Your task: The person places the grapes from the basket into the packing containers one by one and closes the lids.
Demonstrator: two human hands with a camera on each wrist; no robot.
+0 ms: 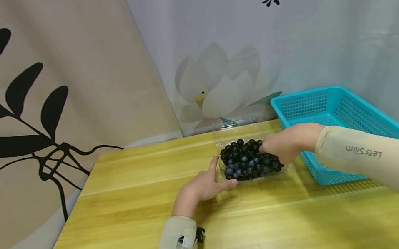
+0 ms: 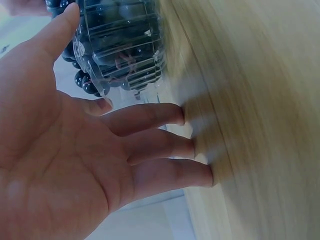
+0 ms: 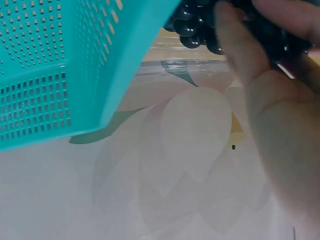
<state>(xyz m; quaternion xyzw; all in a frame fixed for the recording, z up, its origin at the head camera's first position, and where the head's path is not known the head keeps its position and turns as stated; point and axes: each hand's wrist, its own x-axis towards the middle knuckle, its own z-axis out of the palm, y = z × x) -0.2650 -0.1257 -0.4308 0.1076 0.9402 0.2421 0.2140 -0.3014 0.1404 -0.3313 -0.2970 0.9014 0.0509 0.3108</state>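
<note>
Dark grapes [image 1: 244, 160] lie heaped in a clear plastic box [image 2: 125, 65] on the table. At the box's near left corner is my left hand [image 1: 203, 185]; its index finger and thumb are spread and touch the box. The other fingers reach down to the tabletop in the left wrist view. My right hand [image 1: 290, 142] is at the right end of the heap, its thumb and fingers bent around some grapes [image 3: 192, 27]. Its fingertips are partly hidden among the fruit.
A blue perforated plastic basket [image 1: 310, 103] stands just right of the box, under my right forearm. The box's clear lid [image 1: 238, 133] is raised at the back. Behind the wooden table [image 1: 135, 183] hangs a printed curtain [image 1: 208, 22].
</note>
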